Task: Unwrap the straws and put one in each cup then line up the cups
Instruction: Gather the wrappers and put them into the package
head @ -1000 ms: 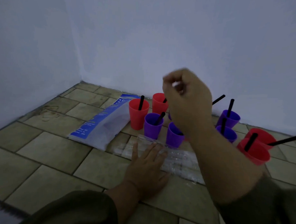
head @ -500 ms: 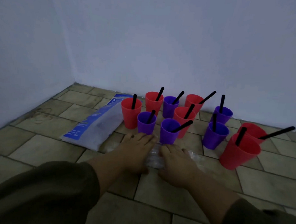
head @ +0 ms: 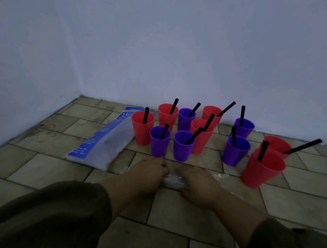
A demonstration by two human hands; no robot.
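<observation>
Okay, left-middle of frame: blue-and-white bag (head: 102, 140) flat on the tiled floor (head: 37, 167), its far end running behind the leftmost red cup (head: 142, 130). Upper centre to right: eleven cups (head: 183, 146), red and purple, bunched near the foot of the wall (head: 180, 50), not in a line. Each cup has one black straw (head: 146, 115) in it, some upright, some leaning right. Seven cups sit close together in the centre. Right of them, with a gap, are a pair of purple cups (head: 235, 150), then a pair of red cups (head: 263, 172) at the right edge, one right behind the other. Bottom centre: left hand (head: 150, 171) and right hand (head: 197, 184), backs up, low on the floor just in front of the front purple cups. Fingers of both curl onto a wad of clear wrappers (head: 173, 180) bunched between them, so both hands grip it. More clear plastic (head: 220, 176) lies flat just right of the right hand. Dark sleeves (head: 54, 212) fill the bottom corners.
</observation>
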